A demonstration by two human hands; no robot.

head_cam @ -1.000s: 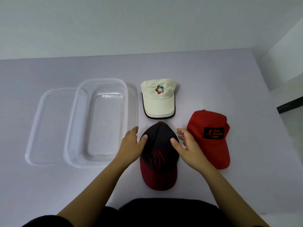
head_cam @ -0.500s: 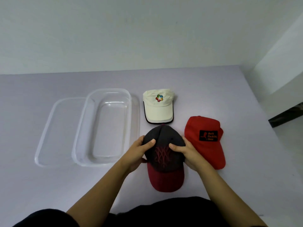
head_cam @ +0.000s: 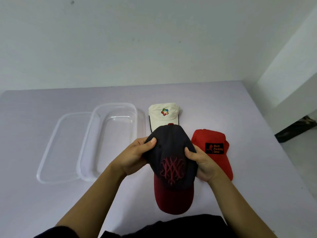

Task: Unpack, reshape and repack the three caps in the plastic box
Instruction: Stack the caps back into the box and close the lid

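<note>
– Hands?
– Both grip the dark cap (head_cam: 171, 146), thumbs curled onto its crown: left hand (head_cam: 135, 157), right hand (head_cam: 204, 162). It's held over the near bench (head_cam: 223, 103), right of the empty box (head_cam: 116, 104).
– Risk?
– Squeezing too hard could crease the crown, and a swing might knock the white cap (head_cam: 163, 115).

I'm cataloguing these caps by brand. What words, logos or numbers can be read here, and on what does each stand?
"Back Packing Gear": orange letters on the black patch of the red cap.
No words on the white cap, only a multicoloured logo.
On the dark cap, maroon interlaced embroidery, not readable as letters.
No text visible on the plastic box or its lid.
</note>
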